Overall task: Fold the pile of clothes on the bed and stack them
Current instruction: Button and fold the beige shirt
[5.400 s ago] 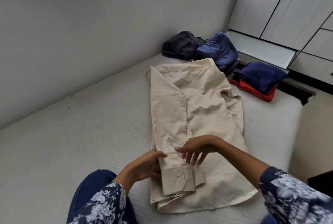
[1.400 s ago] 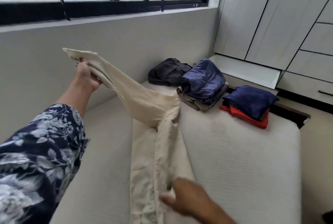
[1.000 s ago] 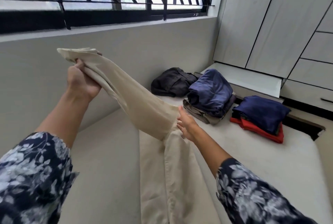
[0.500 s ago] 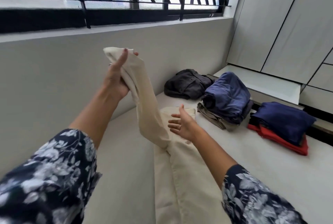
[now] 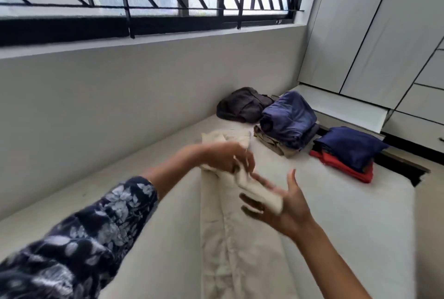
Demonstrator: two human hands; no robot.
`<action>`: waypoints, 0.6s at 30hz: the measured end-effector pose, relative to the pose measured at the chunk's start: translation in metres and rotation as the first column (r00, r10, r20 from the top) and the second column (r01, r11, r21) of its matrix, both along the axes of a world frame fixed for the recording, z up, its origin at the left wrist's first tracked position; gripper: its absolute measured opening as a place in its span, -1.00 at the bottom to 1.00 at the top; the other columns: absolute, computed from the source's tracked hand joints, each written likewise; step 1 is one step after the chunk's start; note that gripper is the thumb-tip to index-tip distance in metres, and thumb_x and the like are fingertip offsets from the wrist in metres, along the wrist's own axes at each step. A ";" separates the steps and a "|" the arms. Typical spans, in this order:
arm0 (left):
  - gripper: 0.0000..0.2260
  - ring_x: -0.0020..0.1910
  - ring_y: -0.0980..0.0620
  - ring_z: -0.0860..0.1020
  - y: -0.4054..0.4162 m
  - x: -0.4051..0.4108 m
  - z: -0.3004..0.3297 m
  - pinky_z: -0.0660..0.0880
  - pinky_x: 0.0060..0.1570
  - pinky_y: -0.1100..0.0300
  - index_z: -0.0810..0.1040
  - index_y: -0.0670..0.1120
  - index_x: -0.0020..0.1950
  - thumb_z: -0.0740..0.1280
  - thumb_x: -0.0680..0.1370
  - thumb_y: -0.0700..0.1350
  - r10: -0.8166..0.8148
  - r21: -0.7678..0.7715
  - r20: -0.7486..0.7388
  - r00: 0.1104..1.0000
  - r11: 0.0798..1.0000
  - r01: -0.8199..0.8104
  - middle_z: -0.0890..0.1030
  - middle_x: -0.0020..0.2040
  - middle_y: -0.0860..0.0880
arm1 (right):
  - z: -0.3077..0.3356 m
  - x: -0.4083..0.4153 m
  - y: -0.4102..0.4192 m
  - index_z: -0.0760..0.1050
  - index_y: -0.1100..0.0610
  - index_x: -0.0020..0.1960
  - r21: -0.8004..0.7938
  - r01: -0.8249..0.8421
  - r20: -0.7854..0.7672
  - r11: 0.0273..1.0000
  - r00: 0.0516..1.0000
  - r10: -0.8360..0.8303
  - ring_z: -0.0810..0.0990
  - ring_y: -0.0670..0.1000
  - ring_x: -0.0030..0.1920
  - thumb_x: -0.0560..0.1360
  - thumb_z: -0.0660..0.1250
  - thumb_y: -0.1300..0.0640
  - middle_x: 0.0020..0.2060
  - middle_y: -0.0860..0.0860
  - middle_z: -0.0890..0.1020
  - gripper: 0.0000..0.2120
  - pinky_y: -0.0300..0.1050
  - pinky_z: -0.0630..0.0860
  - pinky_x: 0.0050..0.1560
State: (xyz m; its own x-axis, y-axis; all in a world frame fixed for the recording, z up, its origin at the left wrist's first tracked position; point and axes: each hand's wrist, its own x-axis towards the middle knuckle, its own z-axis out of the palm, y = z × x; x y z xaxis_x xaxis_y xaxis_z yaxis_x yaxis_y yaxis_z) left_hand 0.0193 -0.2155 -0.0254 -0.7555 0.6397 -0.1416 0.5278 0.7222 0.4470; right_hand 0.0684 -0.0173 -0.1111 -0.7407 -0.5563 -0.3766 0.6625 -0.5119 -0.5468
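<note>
Sleeve (image 5: pixel 258 190) now down from raised pos.: left hand (image 5: pixel 225 159) grips it, right hand (image 5: pixel 283 205) spread wide underneath; mid-fold of beige shirt (image 5: pixel 230 238), next lay sleeve flat lengthwise w/ body.

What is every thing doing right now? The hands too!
beige shirt: folded into a long strip on the bed, sleeve lifted
left hand: grips the sleeve
right hand: open under the sleeve end
dark garment: crumpled, unfolded
blue pile: loosely folded, stacked
navy and red stack: folded
bed: bare mattress
</note>
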 end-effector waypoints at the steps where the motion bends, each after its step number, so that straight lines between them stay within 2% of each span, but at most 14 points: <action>1: -0.58 0.17 0.06 0.51 0.003 0.012 -0.019 0.36 0.17 0.28 0.58 -0.06 0.19 0.29 0.41 -0.39 0.003 -0.077 -0.045 0.999 0.997 -0.006 0.59 0.18 0.01 | -0.009 0.018 0.009 0.42 0.20 0.34 -0.023 0.008 0.042 1.000 0.999 -0.007 0.61 0.25 0.10 0.40 0.07 -0.47 0.22 0.26 0.56 -0.16 0.19 0.54 0.05; 2: -0.53 0.28 0.05 0.44 0.005 0.024 -0.038 0.31 0.27 0.19 0.55 0.02 0.24 0.28 0.41 -0.36 0.000 -0.154 -0.137 0.991 0.988 -0.021 0.53 0.27 0.05 | -0.017 0.033 0.016 0.42 0.19 0.33 -0.018 0.006 0.074 1.000 0.997 -0.005 0.63 0.22 0.07 0.42 0.14 -0.40 0.20 0.23 0.58 -0.24 0.15 0.55 0.01; 4: -0.44 0.43 0.06 0.24 0.004 0.049 -0.075 0.13 0.40 -0.07 0.40 0.14 0.37 0.29 0.44 -0.29 -0.001 -0.259 -0.272 0.962 0.963 -0.072 0.37 0.41 0.10 | -0.033 0.061 0.025 0.46 0.15 0.31 0.117 -0.034 0.090 0.993 0.996 0.023 0.64 0.14 -0.02 0.45 0.34 -0.13 0.13 0.15 0.63 -0.47 0.03 0.56 -0.10; 5: -0.41 0.46 0.05 0.17 0.002 0.056 -0.093 0.09 0.41 -0.14 0.32 0.16 0.42 0.31 0.46 -0.25 0.052 -0.258 -0.267 0.962 0.958 -0.123 0.29 0.46 0.11 | -0.040 0.071 0.026 0.47 0.13 0.31 0.212 -0.053 0.080 0.976 0.996 0.037 0.63 0.10 -0.04 0.39 0.45 0.06 0.10 0.12 0.64 -0.49 -0.03 0.56 -0.15; 7: -0.35 0.48 -0.02 0.12 -0.003 0.074 -0.122 0.17 0.40 -0.14 0.20 0.16 0.48 0.38 0.47 -0.14 0.241 -0.188 -0.162 0.957 0.944 -0.269 0.17 0.51 0.07 | -0.057 0.087 0.025 0.46 0.16 0.31 0.354 -0.065 0.084 0.933 0.996 0.037 0.59 0.06 -0.11 0.29 0.46 0.35 0.01 0.12 0.65 -0.41 -0.13 0.55 -0.24; 10: -0.30 0.47 -0.14 0.16 -0.004 0.095 -0.151 0.26 0.39 -0.03 0.07 0.03 0.54 0.37 0.51 -0.07 0.551 -0.105 -0.008 0.835 0.830 -0.548 0.06 0.54 -0.05 | -0.067 0.099 0.019 0.45 0.15 0.30 0.503 0.013 0.059 0.864 0.997 -0.049 0.59 0.09 -0.12 0.38 0.32 0.48 -0.01 0.13 0.63 -0.47 -0.11 0.56 -0.29; 12: -0.35 0.44 -0.16 0.23 0.001 0.104 -0.158 0.28 0.38 0.03 0.08 -0.09 0.53 0.33 0.53 -0.08 0.712 0.107 0.191 0.676 0.669 -0.736 0.12 0.52 -0.12 | -0.064 0.099 0.016 0.46 0.09 0.25 0.512 0.136 -0.056 0.848 0.991 -0.125 0.59 0.09 -0.09 0.40 0.31 0.48 0.03 0.12 0.62 -0.50 -0.08 0.57 -0.28; 14: -0.47 0.34 -0.13 0.38 0.007 0.110 -0.157 0.40 0.26 0.07 0.19 -0.17 0.48 0.27 0.58 -0.04 0.747 0.256 0.427 0.510 0.441 -0.860 0.30 0.42 -0.16 | -0.054 0.102 0.018 0.49 0.05 0.19 0.463 0.260 -0.226 0.848 0.959 -0.170 0.60 0.06 -0.07 0.41 0.32 0.47 0.01 0.08 0.64 -0.53 -0.06 0.57 -0.24; 17: -0.54 -0.03 -0.08 0.59 0.015 0.112 -0.153 0.55 -0.02 0.08 0.39 -0.23 0.32 0.18 0.61 0.11 0.552 0.239 0.766 0.328 0.229 -0.944 0.57 0.12 -0.17 | -0.044 0.113 0.025 0.49 0.02 0.16 0.430 0.376 -0.491 0.821 0.860 -0.137 0.63 -0.02 -0.08 0.42 0.30 0.50 -0.05 0.01 0.67 -0.53 -0.11 0.56 -0.13; 18: -0.53 -0.06 -0.09 0.61 0.018 0.110 -0.153 0.57 -0.09 0.09 0.41 -0.24 0.27 0.15 0.61 0.14 0.441 0.235 0.852 0.282 0.158 -0.959 0.60 0.07 -0.18 | -0.045 0.118 0.029 0.51 0.00 0.14 0.479 0.406 -0.580 0.779 0.812 -0.067 0.62 -0.04 -0.08 0.42 0.29 0.51 -0.07 -0.03 0.67 -0.51 -0.16 0.54 -0.11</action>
State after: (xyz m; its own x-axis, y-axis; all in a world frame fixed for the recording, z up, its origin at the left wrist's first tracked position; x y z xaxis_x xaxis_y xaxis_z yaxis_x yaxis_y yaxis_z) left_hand 0.1295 -0.1979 -0.1781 -0.8219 -0.1071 -0.5595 -0.5578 -0.0483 0.8286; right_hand 0.1868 0.0115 -0.1565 -0.9852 -0.1489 -0.0849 0.1006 -0.1015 -0.9897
